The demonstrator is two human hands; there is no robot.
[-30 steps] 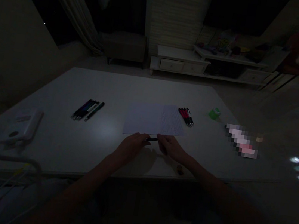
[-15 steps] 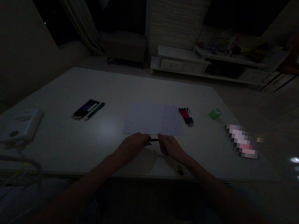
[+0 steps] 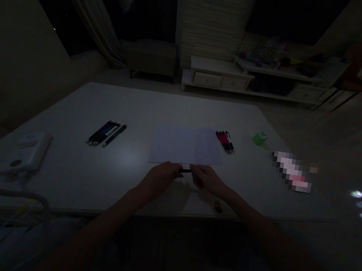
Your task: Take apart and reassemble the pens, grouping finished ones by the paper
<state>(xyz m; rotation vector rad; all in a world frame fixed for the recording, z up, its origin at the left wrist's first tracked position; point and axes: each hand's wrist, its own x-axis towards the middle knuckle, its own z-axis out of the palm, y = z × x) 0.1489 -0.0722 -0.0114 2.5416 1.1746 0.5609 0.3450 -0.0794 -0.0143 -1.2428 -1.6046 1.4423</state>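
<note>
Between my two hands, a dark pen [image 3: 185, 170] is held level just in front of the paper's near edge. My left hand [image 3: 162, 177] pinches one end of it, and my right hand [image 3: 206, 178] is closed around the other end. Behind them lies a sheet of paper [image 3: 174, 143], its left part blank and its right part covered in small writing. Several red and black pens [image 3: 224, 141] lie at the paper's right side. Further left is a row of several dark pens [image 3: 104, 132], with a greenish pen [image 3: 115, 135] beside it.
A green translucent cube [image 3: 259, 138] and a pixelated phone-like object [image 3: 292, 171] are on the table's right side. A small brown item [image 3: 218, 206] lies near the front edge. At left stands a white box [image 3: 27, 152] with a thick cable [image 3: 3, 191].
Both hands keep hold of the pen in almost the same place. No other thing has visibly moved.
</note>
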